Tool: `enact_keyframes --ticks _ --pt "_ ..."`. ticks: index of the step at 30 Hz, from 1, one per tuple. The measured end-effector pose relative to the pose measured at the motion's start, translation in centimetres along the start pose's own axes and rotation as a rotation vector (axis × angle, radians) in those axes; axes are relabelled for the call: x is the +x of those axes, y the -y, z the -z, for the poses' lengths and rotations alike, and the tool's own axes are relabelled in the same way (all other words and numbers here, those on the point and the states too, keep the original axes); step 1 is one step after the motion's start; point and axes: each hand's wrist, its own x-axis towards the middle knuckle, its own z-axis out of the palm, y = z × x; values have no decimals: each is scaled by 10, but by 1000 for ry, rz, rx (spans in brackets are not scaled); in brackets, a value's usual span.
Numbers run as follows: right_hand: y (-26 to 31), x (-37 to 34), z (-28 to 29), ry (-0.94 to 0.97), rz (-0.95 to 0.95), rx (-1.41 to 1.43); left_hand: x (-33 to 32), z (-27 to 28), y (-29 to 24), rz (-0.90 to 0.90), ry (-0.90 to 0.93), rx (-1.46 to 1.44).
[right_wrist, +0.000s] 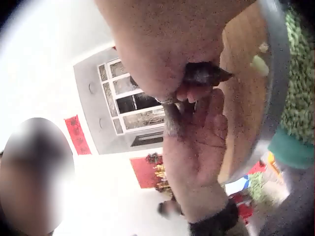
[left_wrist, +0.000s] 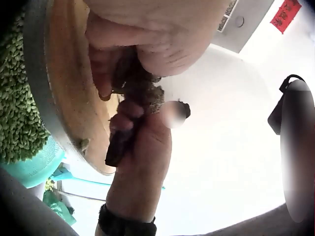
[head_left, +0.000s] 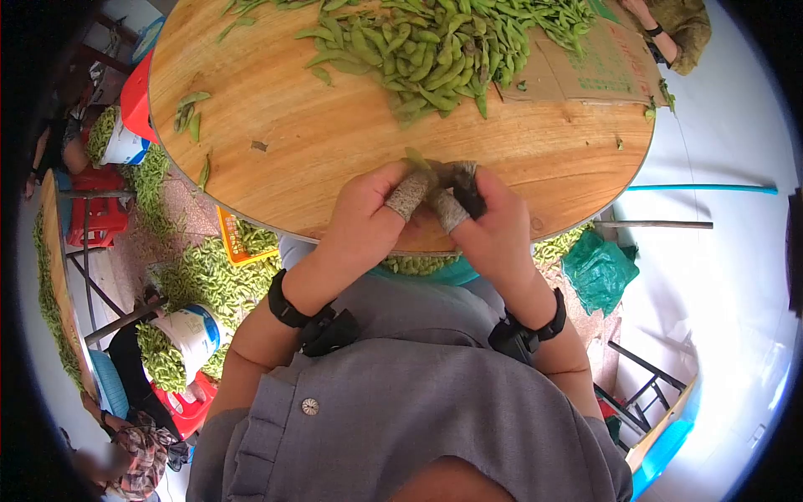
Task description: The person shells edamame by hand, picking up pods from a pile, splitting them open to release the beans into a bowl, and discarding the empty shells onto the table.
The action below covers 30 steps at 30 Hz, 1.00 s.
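Observation:
My left hand (head_left: 368,205) and right hand (head_left: 502,222) meet over the near edge of the round wooden table (head_left: 293,184). Wraps of pale speckled tape cover some fingers. Between the fingertips, the left hand pinches a green soybean pod (head_left: 416,157). The right hand's fingers curl round a dark, pointed object (right_wrist: 204,73), whose end pokes out of the fist; I cannot tell its kind. This dark object (left_wrist: 115,152) also shows below the fingers in the left wrist view. Beyond the hands lies a heap of soybean pods (head_left: 427,50).
Under the table edge at my lap is a teal basin (left_wrist: 34,164) of green beans. A flattened cardboard piece (head_left: 577,71) lies at the table's right. Buckets (head_left: 196,330) of pods and scattered pods (head_left: 226,276) are on the left. Another person's arm (head_left: 652,25) reaches in top right.

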Motion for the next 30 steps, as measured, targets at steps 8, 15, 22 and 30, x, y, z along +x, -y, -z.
enact_keyframes --ticks 8,15,22,30 --pt "3 -9 13 147 19 -47 -17 3 -3 27 -79 -247" --pt "7 -21 19 239 -148 366 -17 11 4 128 109 -598" --pt "16 -20 21 319 -229 288 -16 -3 -5 100 93 -186" --pt "16 -18 24 343 -271 389 -16 0 -4 154 -33 -197"
